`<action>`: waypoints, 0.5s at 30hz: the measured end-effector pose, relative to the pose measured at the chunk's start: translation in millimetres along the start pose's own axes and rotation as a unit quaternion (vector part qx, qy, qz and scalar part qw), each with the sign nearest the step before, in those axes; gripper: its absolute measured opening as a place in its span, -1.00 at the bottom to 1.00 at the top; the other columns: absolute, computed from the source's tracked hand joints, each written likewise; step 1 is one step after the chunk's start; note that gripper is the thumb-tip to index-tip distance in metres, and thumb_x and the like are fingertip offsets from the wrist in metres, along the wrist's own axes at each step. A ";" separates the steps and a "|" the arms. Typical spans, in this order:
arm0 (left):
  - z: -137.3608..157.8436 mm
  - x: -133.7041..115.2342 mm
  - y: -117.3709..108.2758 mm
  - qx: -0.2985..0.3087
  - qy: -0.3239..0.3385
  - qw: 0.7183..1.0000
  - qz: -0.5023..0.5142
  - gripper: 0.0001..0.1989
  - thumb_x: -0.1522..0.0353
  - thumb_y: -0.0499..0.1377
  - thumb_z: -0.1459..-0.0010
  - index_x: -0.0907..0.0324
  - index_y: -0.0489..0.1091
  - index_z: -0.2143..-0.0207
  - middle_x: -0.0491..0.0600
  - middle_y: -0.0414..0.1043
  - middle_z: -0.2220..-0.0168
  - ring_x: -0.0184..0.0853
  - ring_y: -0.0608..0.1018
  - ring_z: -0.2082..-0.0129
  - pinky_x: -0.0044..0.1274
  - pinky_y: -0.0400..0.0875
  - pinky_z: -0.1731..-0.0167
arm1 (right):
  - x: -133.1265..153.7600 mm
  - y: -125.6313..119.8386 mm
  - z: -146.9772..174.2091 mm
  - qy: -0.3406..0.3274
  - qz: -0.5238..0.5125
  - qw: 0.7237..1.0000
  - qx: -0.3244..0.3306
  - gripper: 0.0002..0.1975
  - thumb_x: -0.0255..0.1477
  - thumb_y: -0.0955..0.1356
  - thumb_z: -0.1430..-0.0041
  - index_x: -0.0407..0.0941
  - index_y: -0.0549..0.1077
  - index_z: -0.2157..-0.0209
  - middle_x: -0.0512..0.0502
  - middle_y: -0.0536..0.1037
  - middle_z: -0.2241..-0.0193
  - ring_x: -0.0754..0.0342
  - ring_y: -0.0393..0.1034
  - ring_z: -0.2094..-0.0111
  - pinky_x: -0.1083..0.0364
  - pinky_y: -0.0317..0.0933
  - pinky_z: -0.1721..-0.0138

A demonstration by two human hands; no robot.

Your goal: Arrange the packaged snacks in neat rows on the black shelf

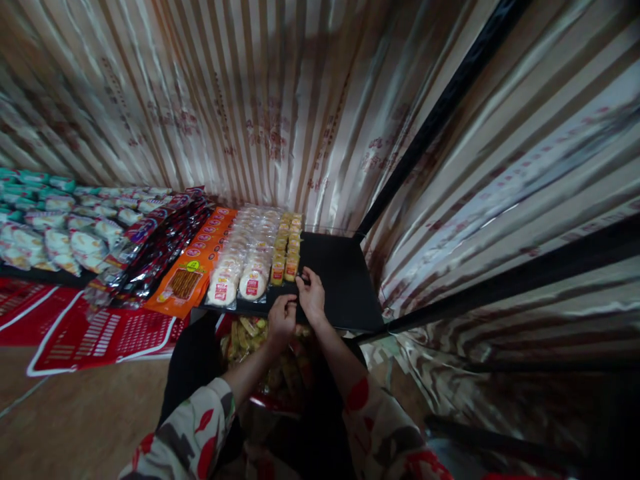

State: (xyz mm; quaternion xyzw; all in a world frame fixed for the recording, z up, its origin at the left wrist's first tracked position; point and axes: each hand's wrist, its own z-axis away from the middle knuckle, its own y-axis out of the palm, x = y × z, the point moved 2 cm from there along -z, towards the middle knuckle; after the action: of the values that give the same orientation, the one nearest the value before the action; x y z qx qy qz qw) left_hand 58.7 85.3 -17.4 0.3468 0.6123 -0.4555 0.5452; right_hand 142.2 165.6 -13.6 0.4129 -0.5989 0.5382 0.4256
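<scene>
Two front-to-back rows of small yellow packets (286,250) stand on the black shelf (340,280), running from near its back edge to just short of its front edge. The right hand (312,295) is over the shelf, fingers bent and partly open, fingertips just beside the front packet of the right-hand row. The left hand (283,319) is at the front edge, its fingers loosely curled; whether either hand has hold of anything, I cannot tell.

Left of the yellow packets lie clear-wrapped round white cakes (253,283) in two rows, then an orange packet (213,233) with brown sticks pictured on it, shiny dark-red packets (165,247) and, toward the shelf's left end, white packets (87,250) and green ones (35,179). Below the front edge, between the person's legs, a red-rimmed container (270,403) holds yellowish packets (250,330). Red perforated baskets (107,333) sit below the shelf's left part. Striped, shiny sheeting (280,100) hangs behind the back edge.
</scene>
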 end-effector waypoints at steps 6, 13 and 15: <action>38.8 21.5 -20.2 0.029 0.038 0.995 -0.086 -0.75 0.49 -0.05 -0.06 0.17 0.41 0.36 -0.02 0.42 0.39 -0.34 0.47 0.35 -0.50 0.35 0.22 | 4.2 -7.8 61.3 -0.043 -0.072 0.996 -0.027 -0.69 -0.28 0.27 -0.08 -0.07 0.40 0.14 -0.10 0.49 0.28 0.09 0.35 0.29 0.15 0.23 0.29; 67.3 62.8 -74.7 0.049 -0.096 0.932 -0.346 -0.72 0.53 -0.03 -0.01 0.28 0.42 0.28 0.20 0.42 0.18 -0.11 0.42 0.07 -0.36 0.24 0.04 | -34.9 11.8 133.4 -0.027 0.139 0.974 0.177 -0.78 -0.40 0.21 -0.11 -0.07 0.46 0.29 -0.06 0.53 0.45 0.06 0.38 0.42 0.12 0.19 0.31; 75.6 73.9 -89.1 0.073 -0.132 0.899 -0.412 -0.71 0.50 0.00 -0.01 0.28 0.41 0.22 0.23 0.40 0.13 -0.07 0.38 0.02 -0.34 0.21 0.01 | -50.7 20.9 150.2 -0.034 0.193 0.946 0.257 -0.79 -0.46 0.22 -0.09 -0.08 0.48 0.32 -0.10 0.55 0.38 0.03 0.40 0.34 0.11 0.17 0.26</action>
State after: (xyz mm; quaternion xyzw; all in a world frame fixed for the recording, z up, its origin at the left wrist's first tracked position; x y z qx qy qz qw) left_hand -9.0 -21.5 -73.3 0.0390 0.5877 -0.7247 0.3577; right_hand 127.5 19.5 -76.9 0.4031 -0.5220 0.7315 0.1727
